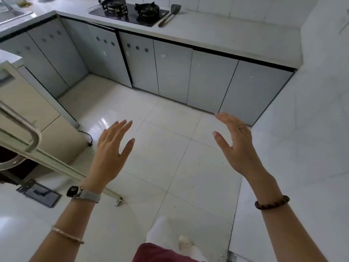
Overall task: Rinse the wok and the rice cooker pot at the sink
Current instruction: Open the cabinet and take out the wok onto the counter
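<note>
Two bare hands are raised over the white tiled floor, both empty and touching nothing. The left hand is spread wide, fingers straight and slightly fanned, pointing away and a little to the right, its back toward the camera; a watch on a pale grey band sits at that wrist and a thin bracelet lies nearer on the forearm. The right hand is likewise open, fingers extended and gently curved, tilted to the left so the thumb side faces the other hand; it wears a ring, and a dark bead bracelet circles its wrist. Both forearms reach up from the near edge, roughly level with each other and well apart. Far ahead, a long white table runs across the scene above grey cabinet doors. On it sits a black two-burner gas stove, and just to its right lies a spatula with a dark handle. A wire strainer handle pokes out at the stove's left. The sink shows at the far left corner, only partly in view. The wok and the rice cooker pot cannot be made out anywhere. At the left stands a beige appliance with a pale metal-framed cart against it. At the near edge a dark red garment and a white shoe show.
</note>
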`<control>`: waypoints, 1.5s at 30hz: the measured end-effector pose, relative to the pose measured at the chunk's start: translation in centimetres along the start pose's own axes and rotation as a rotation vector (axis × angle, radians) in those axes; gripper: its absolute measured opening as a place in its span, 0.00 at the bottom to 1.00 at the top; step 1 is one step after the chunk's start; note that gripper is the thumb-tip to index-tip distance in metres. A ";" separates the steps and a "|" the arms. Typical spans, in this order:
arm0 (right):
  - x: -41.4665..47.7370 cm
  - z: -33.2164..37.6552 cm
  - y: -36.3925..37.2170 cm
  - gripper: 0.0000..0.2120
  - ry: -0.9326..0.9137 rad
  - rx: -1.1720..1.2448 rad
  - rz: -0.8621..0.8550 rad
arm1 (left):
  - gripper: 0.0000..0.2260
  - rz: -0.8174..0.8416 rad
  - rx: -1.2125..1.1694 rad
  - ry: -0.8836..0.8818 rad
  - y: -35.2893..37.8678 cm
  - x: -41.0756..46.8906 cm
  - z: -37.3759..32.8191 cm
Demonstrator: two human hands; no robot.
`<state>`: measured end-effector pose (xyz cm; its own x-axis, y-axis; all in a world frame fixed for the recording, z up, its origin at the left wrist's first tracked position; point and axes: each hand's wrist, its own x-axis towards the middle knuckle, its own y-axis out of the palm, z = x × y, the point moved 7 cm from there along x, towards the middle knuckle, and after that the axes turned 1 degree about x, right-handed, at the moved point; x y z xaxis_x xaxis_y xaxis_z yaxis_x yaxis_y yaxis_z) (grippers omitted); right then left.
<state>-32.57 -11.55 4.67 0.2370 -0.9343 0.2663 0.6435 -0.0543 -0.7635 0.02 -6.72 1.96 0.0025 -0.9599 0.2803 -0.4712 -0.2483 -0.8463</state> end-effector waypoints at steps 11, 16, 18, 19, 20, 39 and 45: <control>8.6 -2.5 3.1 0.21 0.055 -0.003 0.013 | 0.25 -0.011 -0.033 0.006 3.0 10.9 2.6; 15.7 -2.7 4.8 0.20 0.084 0.005 -0.009 | 0.24 -0.011 -0.085 0.020 4.0 19.0 4.6; 18.5 -2.6 5.4 0.20 0.105 0.020 -0.022 | 0.23 -0.015 -0.104 0.029 4.1 21.9 5.2; 19.9 -2.7 5.6 0.20 0.116 0.027 -0.035 | 0.23 -0.015 -0.118 0.033 4.2 23.3 5.5; 21.1 -2.7 5.8 0.20 0.123 0.033 -0.050 | 0.23 -0.012 -0.134 0.036 4.4 24.6 5.9; 40.6 -11.3 8.9 0.21 0.215 0.033 -0.084 | 0.21 0.066 -0.133 0.072 12.0 45.9 11.8; 50.1 -15.4 9.2 0.21 0.191 0.052 -0.061 | 0.21 0.035 -0.107 0.082 13.6 55.4 11.8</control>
<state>-25.95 -64.32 1.92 0.0566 -0.9800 0.1910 0.6902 -0.0998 -0.7167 4.19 -64.78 0.62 -0.0850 -0.9528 0.2913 -0.5608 -0.1959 -0.8044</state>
